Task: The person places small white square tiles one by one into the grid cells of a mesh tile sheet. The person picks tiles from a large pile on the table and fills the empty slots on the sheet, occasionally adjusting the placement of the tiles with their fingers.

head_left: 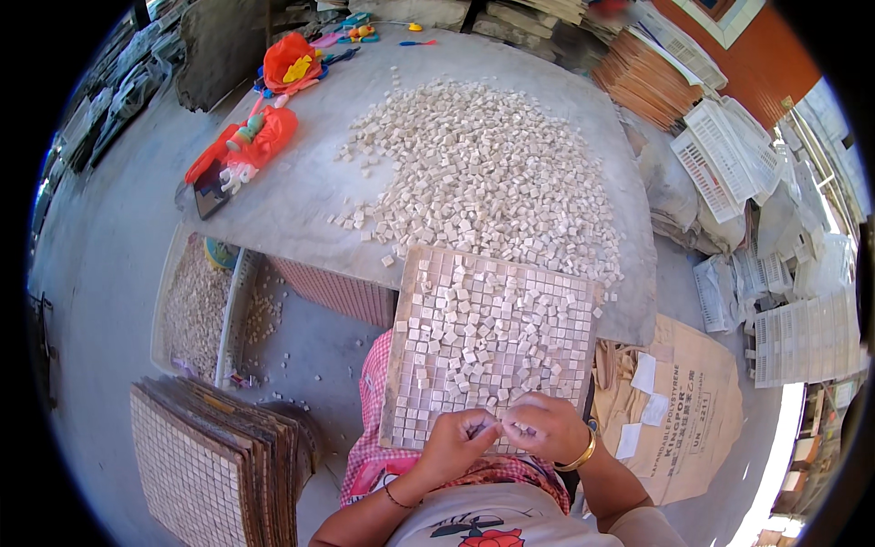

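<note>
A square gridded tray [394, 392] rests on my lap, its far edge on the table. Small pale stone mosaic tiles fill many of its cells, and loose tiles [483, 333] lie scattered over the middle. At the tray's near edge, my left hand [463, 441] is closed, thumb and fingers pinched together. Just beside it, my right hand [550, 428], with a gold-coloured bracelet at its wrist, is closed too, fingers curled. The fingertips nearly meet. Whatever they hold, if anything, is too small or hidden to name.
A wide heap of loose tiles [492, 164] covers the grey table [301, 196]. Red plastic bags [264, 141] and a phone [210, 191] lie at its left. Stacked tile-filled trays [196, 465] stand lower left, near a white crate [232, 314]. White plastic baskets [720, 155] are at right.
</note>
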### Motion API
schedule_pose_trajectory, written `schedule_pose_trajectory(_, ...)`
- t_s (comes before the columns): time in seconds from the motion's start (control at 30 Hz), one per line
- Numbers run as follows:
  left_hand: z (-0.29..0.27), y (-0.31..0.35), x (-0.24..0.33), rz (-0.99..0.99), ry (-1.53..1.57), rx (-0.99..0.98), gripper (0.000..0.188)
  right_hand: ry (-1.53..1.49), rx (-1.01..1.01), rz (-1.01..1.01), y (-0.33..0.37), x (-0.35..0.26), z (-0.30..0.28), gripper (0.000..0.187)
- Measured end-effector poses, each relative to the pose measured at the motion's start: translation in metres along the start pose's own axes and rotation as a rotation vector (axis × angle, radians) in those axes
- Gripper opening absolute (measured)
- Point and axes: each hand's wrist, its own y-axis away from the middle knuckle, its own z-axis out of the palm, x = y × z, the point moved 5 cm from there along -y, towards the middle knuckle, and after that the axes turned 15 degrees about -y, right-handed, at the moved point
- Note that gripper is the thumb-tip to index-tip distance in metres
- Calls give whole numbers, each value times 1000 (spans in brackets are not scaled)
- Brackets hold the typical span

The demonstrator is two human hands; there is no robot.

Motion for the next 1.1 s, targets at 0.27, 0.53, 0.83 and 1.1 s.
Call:
schedule_pose_trajectory(0.27,2,-1,-4,-10,16,-24,14,-62,7,68,0,1,-4,10)
schedule_pose_trajectory(0.53,2,0,-4,-57,86,-64,15,5,-45,-51,3,0,-4,14)
schedule_pose_trajectory(0.83,9,0,-12,-55,218,-210,12,-22,-206,-138,2,-8,-6,16)
schedule_pose_trajectory(1.1,12,0,-15,-55,196,-293,11,78,-293,-182,-2,-11,-3,17)
